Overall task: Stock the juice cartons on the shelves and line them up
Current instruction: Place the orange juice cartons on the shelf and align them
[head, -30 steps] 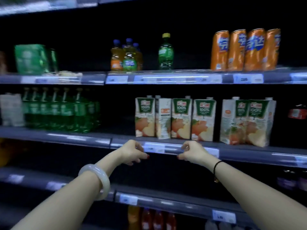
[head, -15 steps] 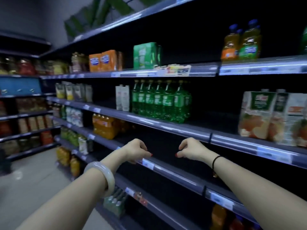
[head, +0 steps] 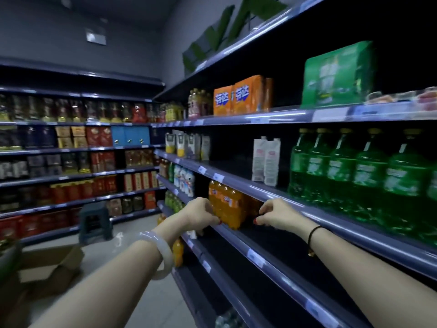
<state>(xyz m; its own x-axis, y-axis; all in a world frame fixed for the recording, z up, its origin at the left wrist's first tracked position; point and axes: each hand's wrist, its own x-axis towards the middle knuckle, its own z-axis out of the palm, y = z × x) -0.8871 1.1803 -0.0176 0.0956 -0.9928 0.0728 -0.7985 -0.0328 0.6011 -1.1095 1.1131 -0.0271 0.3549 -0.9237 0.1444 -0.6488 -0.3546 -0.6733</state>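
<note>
At centre of frame, both hands reach out in front of a dark shelf unit w/ blue-grey edge rails (head: 279,197) that runs from lower right toward mid-left. Left hand (head: 201,213) has fingers curled narrow, empty, overlapping the pack of orange soda bottles (head: 228,204) in view; actual touch can't be told. Right hand (head: 279,215) sits just right of that pack, fingers curled in, holding nothing. White bangle (head: 160,254) on left wrist, black cord (head: 313,235) on right.

Room: dim shop aisle, grey walls, pale tiled floor (head: 132,252). Lower left: open cardboard box (head: 47,268) on the floor, dark plastic stool (head: 95,223) behind it. Back-wall shelving at left holds red, gold & blue boxes, too blurred to read.

Juice cartons: two pale cartons (head: 266,160) stand upright on the mid shelf, centre-right, just left of a row of green bottles (head: 354,178); more cartons (head: 186,145) further down the same shelf, mid-frame. Labels unreadable.

Upper shelf: orange boxes (head: 238,97) w/ blue Chinese characters, green carry-pack (head: 338,74) at upper right, print too soft to read. Price tags on rails illegible.
</note>
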